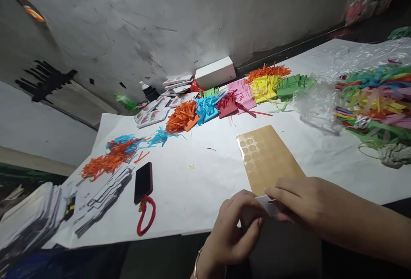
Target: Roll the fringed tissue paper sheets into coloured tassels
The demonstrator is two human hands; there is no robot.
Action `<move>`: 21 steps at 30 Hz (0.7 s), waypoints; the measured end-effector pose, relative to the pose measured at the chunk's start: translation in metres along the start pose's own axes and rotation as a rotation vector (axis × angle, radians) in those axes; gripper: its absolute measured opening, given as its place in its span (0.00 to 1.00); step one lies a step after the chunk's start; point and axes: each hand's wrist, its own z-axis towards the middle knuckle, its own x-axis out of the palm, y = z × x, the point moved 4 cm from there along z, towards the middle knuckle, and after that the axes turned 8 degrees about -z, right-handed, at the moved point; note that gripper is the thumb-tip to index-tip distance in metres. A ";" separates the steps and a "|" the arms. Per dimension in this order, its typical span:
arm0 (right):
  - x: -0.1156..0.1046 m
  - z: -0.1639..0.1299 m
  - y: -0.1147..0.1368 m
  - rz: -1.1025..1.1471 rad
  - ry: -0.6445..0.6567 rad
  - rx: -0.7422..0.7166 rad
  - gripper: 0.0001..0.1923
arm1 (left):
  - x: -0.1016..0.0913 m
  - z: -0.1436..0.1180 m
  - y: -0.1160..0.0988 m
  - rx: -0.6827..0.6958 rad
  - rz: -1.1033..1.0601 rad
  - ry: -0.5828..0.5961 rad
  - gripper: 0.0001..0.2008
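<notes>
At the near table edge, my left hand (236, 225) has its fingers curled round one side of a piece of white paper (263, 202). My right hand (305, 202) pinches the other side, close to the left fingers. The lower part of the paper hangs in shadow, and its full shape is hard to make out. Just beyond both hands lies a tan sheet (272, 155) with round clear stickers (248, 148) at its left side. The right hand partly covers that sheet's near end.
A phone (143, 182) with a red strap (154, 215) lies left, beside stacked paper pieces (102, 197). Fringed paper bundles, including orange (181, 118) and yellow (265, 88), line the back. A white box (215, 73) stands behind them. Colourful strips (379, 103) and clear plastic (317, 108) are right.
</notes>
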 end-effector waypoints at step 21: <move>0.012 0.012 -0.031 0.143 0.426 0.133 0.11 | 0.007 0.004 0.024 -0.169 0.001 -0.042 0.17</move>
